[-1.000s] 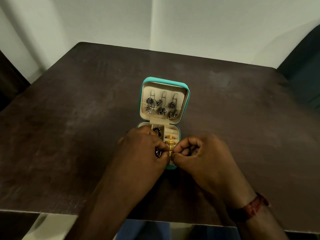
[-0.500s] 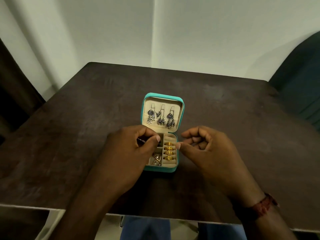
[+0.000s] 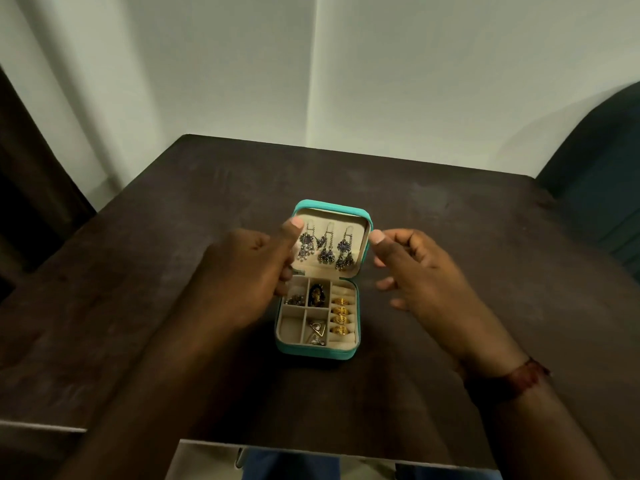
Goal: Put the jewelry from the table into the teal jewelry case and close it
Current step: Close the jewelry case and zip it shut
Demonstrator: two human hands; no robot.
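Note:
The teal jewelry case (image 3: 317, 353) stands open at the table's middle, its lid (image 3: 333, 205) upright. Three dangling silver earrings (image 3: 325, 251) hang inside the lid. The beige tray holds several gold rings (image 3: 340, 315) in the right column and dark and silver pieces (image 3: 317, 296) in the small compartments. My left hand (image 3: 242, 271) is at the lid's left edge, thumb raised across its inner face and fingers loosely curled. My right hand (image 3: 426, 275) hovers at the lid's right edge, thumb tip touching it and fingers relaxed. Neither hand holds jewelry.
The dark wooden table (image 3: 450, 220) shows no loose jewelry around the case. A teal chair back (image 3: 602, 168) stands at the right edge, and dark furniture (image 3: 31, 202) at the left. White walls rise behind the table. A red thread band (image 3: 519, 375) circles my right wrist.
Both hands have left the ring column and tray and risen to the two sides of the lid. The view has pulled back and tilted up.

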